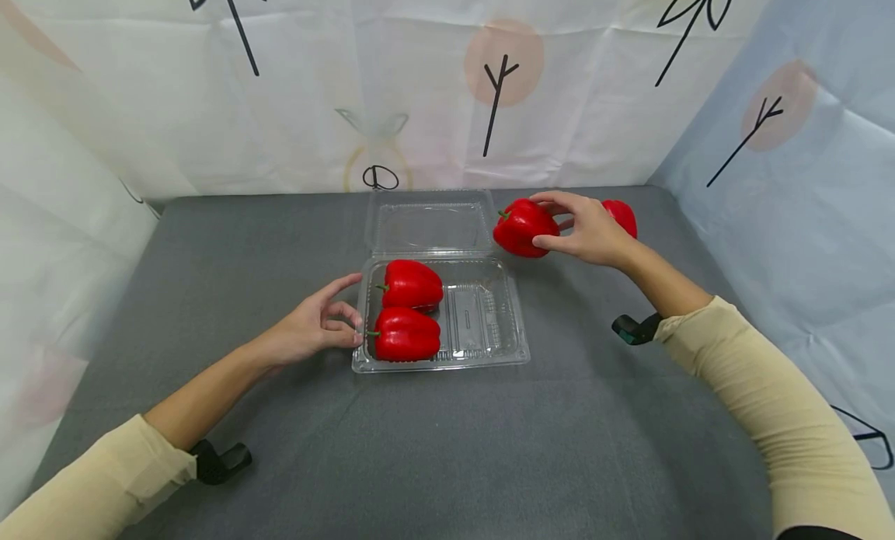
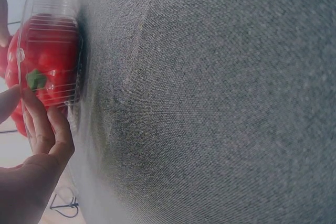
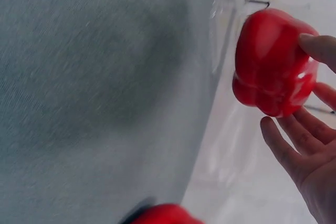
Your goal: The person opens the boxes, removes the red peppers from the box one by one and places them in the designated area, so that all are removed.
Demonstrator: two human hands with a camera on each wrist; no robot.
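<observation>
My right hand holds a red bell pepper between thumb and fingers, in the air beyond the box's right side. In the right wrist view that bell pepper is off the cloth. My left hand pinches the left rim of a clear plastic clamshell box; in the left wrist view the thumb and fingers are at its rim. Two red bell peppers, a rear one and a front one, lie side by side in the box's left half, stems pointing left.
Another red bell pepper lies at the back right, partly hidden by my right hand. The box's clear lid is folded back toward the wall. Grey cloth covers the table. Patterned white sheets hang behind and at both sides.
</observation>
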